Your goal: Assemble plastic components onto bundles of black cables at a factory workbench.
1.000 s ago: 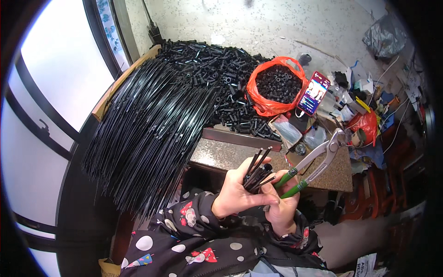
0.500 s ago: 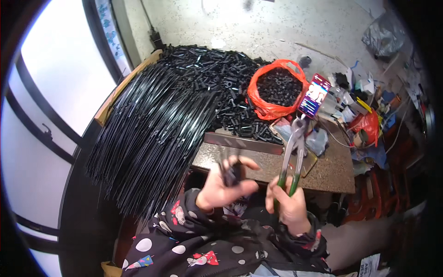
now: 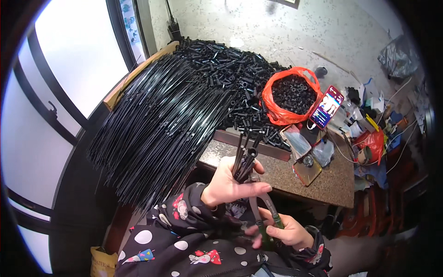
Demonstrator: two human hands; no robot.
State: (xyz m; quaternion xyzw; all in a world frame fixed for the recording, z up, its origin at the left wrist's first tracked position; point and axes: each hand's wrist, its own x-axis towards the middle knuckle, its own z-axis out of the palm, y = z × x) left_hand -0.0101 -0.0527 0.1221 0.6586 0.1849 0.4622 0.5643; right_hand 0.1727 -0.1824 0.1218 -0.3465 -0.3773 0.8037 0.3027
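My left hand is closed round several thin black rods with a short black tube among them, their ends pointing up and away from me. In my right hand are long pliers with green handles, the two handles spread apart. The head of the pliers is at the underside of the left hand's bundle, by the thumb. What the jaws touch is partly hidden behind the fingers. Left of my hands lies a wide spread of long thin black rods.
Many short black tubes are heaped at the back, held by a brown strip. A red plastic bag of small black rings stands beside a lit phone. Phone cases lie near the table edge, with clutter at right.
The pliers have swung down from pointing up over the table to the bundle in my left hand. Their handles are wider apart. The view has shifted slightly.
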